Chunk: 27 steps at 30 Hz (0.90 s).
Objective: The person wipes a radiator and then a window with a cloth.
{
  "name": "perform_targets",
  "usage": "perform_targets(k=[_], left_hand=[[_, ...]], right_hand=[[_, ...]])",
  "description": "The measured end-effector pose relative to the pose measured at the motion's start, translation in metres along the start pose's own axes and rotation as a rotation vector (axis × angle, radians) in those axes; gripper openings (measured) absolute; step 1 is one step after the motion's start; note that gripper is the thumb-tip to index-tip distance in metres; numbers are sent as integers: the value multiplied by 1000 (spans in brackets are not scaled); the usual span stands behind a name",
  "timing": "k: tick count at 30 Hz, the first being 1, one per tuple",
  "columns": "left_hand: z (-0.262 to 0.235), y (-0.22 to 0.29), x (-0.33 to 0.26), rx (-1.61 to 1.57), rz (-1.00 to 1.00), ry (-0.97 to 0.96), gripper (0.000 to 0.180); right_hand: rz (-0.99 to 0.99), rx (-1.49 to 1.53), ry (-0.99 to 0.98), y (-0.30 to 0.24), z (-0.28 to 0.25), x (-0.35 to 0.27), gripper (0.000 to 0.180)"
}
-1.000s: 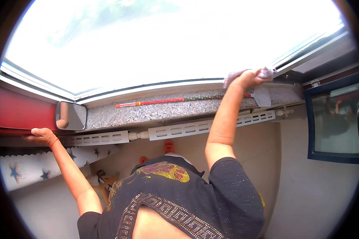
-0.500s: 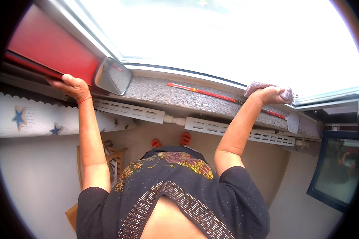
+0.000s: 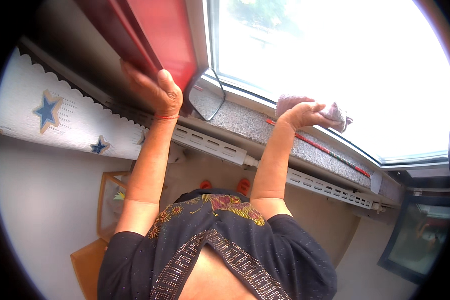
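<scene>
My left hand is closed on the edge of a large glossy red panel standing at the window's left side. Its thumb is up and the fingers go behind the edge, partly hidden. Beside that panel a small dark-rimmed mirror with rounded corners leans on the sill. A crumpled pinkish-purple cloth is bunched in my right hand, which is held over the sill by the lower window frame. Whether the cloth touches the window glass I cannot tell.
A thin red stick lies along the speckled stone sill. Below runs a white slotted radiator. A white scalloped cover with blue stars hangs at left, above wooden furniture. A dark-framed pane stands at right.
My view has turned left, so the red panel and mirror appear farther right. My right hand with the cloth has come left, nearer my left hand. Both hands keep their hold.
</scene>
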<state>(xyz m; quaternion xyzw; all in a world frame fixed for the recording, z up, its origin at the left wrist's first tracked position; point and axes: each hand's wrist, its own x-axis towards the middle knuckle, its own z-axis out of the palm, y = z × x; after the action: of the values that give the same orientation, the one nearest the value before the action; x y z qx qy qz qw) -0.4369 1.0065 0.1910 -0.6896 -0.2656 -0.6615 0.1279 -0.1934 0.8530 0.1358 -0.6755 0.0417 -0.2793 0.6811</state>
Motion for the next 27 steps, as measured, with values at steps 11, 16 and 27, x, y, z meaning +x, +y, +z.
perform_targets(k=[11, 16, 27], left_hand=[[-4, -6, 4, -29, -1, 37, 68], [-3, -1, -5, -29, -110, 17, 68], [-8, 0, -3, 73, -102, 56, 67]], right_hand=[[-1170, -212, -789, 39, 21, -93, 58], [-1391, -344, -1170, 43, 2, -41, 53], [-1567, -162, -642, -120, 23, 34, 54]])
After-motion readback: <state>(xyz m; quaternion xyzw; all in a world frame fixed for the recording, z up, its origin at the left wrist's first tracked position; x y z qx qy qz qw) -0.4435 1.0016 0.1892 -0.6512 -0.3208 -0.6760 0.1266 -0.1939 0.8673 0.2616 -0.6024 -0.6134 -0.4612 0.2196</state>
